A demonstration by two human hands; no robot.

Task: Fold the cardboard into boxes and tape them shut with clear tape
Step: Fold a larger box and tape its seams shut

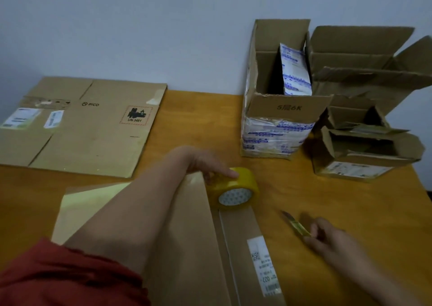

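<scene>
A folded cardboard box lies in front of me, its closed flaps facing up and a white label on its right flap. My left hand grips a yellowish tape roll at the box's far edge, with a strip of tape running back along the centre seam. My right hand, right of the box, pinches a small yellow utility knife whose blade points up and left, over the table.
A flattened cardboard sheet with labels lies at the back left of the orange-brown table. Several open boxes stand at the back right, one wrapped in printed tape. A grey wall rises behind.
</scene>
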